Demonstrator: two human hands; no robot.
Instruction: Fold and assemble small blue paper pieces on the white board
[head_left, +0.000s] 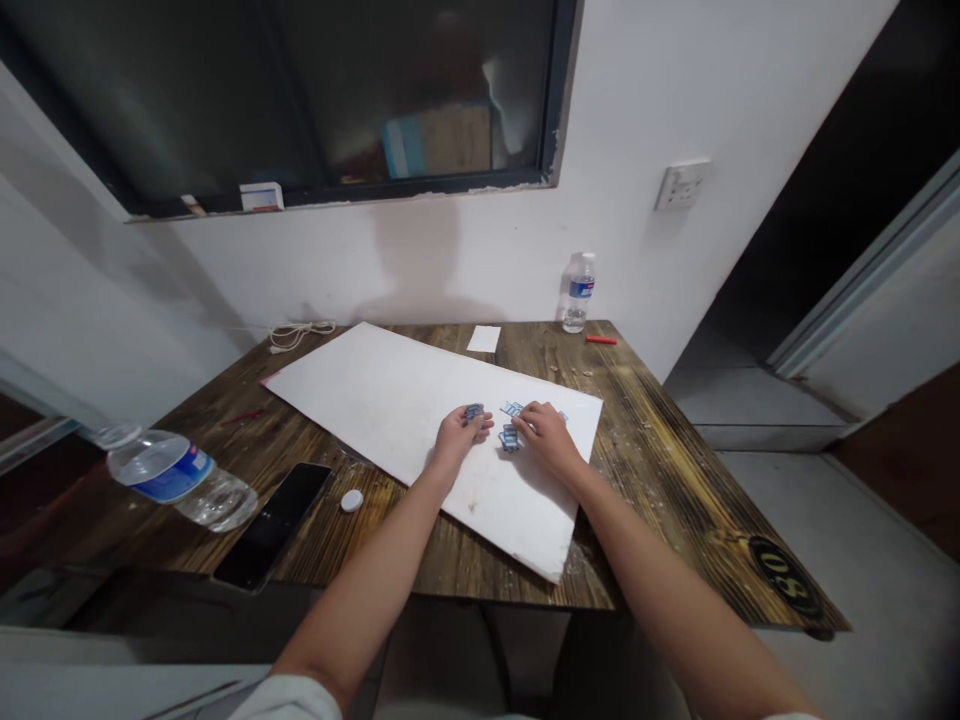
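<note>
My left hand (459,437) is closed around several small dark blue clips (473,411), which look like paper clips, gripped between thumb and fingers. To its right, over the white board (390,400), my right hand (551,436) is bent down with its fingertips pinched at a small bunch of blue clips (510,438). More blue clips (513,408) lie on the board just behind these fingers, partly covered by the hand. The clips are too small to make out singly.
The board lies askew on a dark wooden table (660,480). At left are a water bottle (180,475), a black phone (274,525) and a white cap (352,500). Along the back are a cable (300,332), a white card (484,338), another bottle (579,295) and a red pen-like stick (601,340).
</note>
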